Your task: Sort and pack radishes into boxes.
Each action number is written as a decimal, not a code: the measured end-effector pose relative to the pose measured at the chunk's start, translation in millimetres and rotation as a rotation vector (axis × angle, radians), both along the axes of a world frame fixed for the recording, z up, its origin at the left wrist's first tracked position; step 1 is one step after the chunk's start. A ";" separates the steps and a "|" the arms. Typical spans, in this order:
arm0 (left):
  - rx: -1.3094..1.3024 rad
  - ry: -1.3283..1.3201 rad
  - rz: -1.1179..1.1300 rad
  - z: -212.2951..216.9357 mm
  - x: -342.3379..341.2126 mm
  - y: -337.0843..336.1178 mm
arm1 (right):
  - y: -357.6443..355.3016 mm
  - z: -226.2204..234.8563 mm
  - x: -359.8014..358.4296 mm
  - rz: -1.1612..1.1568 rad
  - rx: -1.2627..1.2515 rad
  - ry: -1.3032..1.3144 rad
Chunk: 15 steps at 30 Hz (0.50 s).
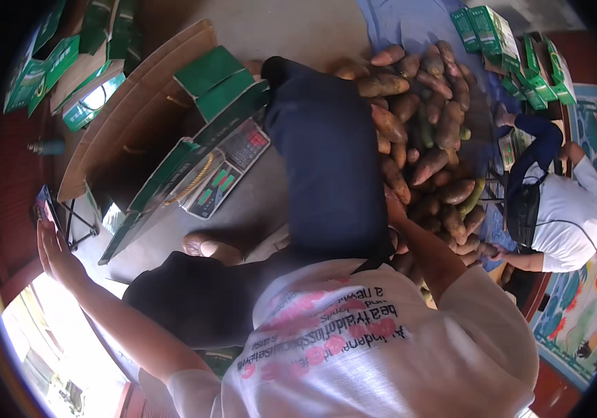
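Observation:
At the far left, my left hand [59, 259] is raised with its fingers fairly straight. Its fingertips meet a thin, flat, colourful thing [45, 204] with a dark edge, which they seem to hold; its kind is unclear. My right hand [394, 207] reaches down beside my knee to a large pile of sweet potatoes [450, 127]. My knee hides part of its fingers, so their grip does not show. The reddish-brown sweet potatoes, a few greenish, lie on a blue sheet [390, 22].
Left of my legs stand a digital scale [220, 177] and a large open cardboard box [138, 111] with green flaps. Green cartons are stacked at the upper left [51, 66] and upper right [495, 35]. Another person [556, 202] sits at the right, reaching to the pile.

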State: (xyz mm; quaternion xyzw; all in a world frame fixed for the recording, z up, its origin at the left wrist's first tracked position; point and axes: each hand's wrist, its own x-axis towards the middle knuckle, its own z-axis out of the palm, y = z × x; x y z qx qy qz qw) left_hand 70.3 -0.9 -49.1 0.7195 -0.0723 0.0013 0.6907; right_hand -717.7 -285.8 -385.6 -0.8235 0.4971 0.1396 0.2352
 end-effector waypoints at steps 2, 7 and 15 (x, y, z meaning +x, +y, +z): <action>0.010 0.028 0.007 -4.7 -0.8 -8.0 | -16.8 7.7 0.1 -0.163 0.074 0.051; 0.030 0.098 0.008 -17.9 3.3 4.9 | -83.0 35.7 28.2 -0.356 0.005 0.024; 0.098 0.133 0.172 -22.9 -3.5 33.7 | -202.0 52.4 102.8 -0.539 -0.321 0.164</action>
